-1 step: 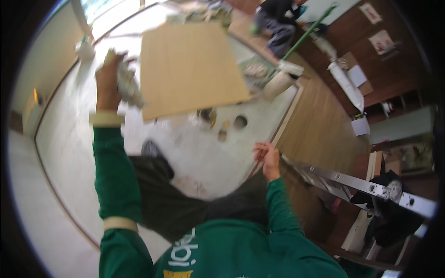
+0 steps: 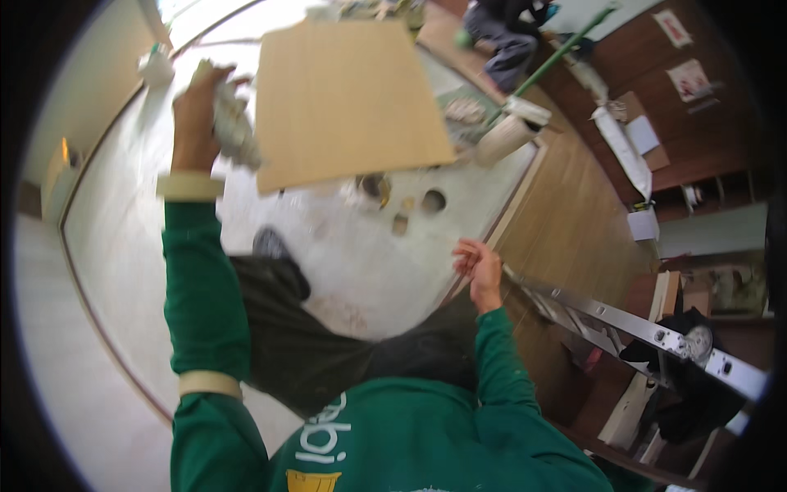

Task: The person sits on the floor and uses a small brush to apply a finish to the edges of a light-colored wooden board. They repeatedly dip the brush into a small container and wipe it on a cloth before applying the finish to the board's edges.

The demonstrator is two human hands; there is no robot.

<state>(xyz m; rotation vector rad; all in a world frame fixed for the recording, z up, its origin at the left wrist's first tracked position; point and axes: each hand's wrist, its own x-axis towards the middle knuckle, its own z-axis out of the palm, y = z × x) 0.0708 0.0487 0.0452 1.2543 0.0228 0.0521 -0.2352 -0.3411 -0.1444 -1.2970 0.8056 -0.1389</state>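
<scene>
Raised at the upper left, my left hand [image 2: 197, 115] is closed around a crumpled whitish bundle [image 2: 236, 131], which looks like a rag and is slightly blurred. Just right of the bundle is a flat tan board [image 2: 352, 102]; whether the bundle touches it I cannot tell. Two cream rings like tape rolls circle my left arm, one at the wrist [image 2: 190, 186] and one near the elbow [image 2: 210, 384]. In front of my body on the right, my right hand [image 2: 482, 272] hovers with loosely bent fingers apart, holding nothing visible.
A metal ladder [image 2: 639, 324] lies at the right. Small round containers [image 2: 433, 200] stand beyond my legs on the pale floor covering [image 2: 361, 271]. A whitish cylinder [image 2: 504, 138] and green pole [image 2: 561, 59] are farther right. Another person [image 2: 510, 49] crouches at the back.
The view has shifted slightly, so the board and floor things sit a little higher and farther right. Both hands keep nearly the same pose; the bundle remains in my left hand.
</scene>
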